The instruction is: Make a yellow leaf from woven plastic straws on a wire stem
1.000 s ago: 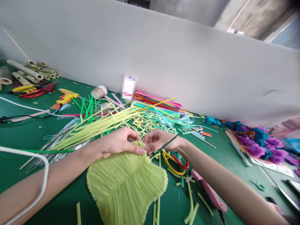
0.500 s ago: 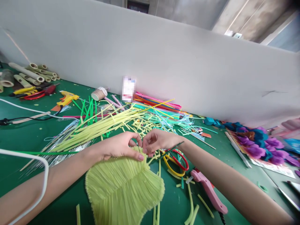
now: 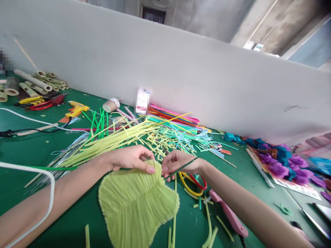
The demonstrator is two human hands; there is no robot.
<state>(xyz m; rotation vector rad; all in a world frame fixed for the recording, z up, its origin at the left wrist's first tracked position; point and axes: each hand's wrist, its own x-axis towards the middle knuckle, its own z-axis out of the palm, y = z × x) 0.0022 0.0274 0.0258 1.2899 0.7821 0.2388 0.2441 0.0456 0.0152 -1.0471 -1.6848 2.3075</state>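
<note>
A pleated, leaf-shaped piece (image 3: 139,203) of yellow-green fuzzy strips hangs over the table, its lower end cut off by the frame. My left hand (image 3: 134,160) is closed on its top edge, thumb in front and fingers behind. Just right of that edge, my right hand (image 3: 178,164) has its fingers pinched together. A thin dark green stick (image 3: 182,168) crosses in front of the right hand, one end at its fingertips. Below the right hand are red and yellow loop handles (image 3: 192,186), and a pink glue gun (image 3: 229,213) lies beside the right forearm.
Yellow-green fuzzy stems (image 3: 111,139) and cut bits lie on the green table. A yellow glue gun (image 3: 77,108), pliers (image 3: 34,101) and bamboo tubes (image 3: 38,84) are at left. Purple petals (image 3: 279,165) lie at right. A white cable (image 3: 51,193) crosses the left forearm. A pale panel (image 3: 165,62) stands behind.
My right hand has drawn slightly away from the leaf's top, opening a small gap. My left hand keeps its hold on the leaf piece. The view has shifted slightly.
</note>
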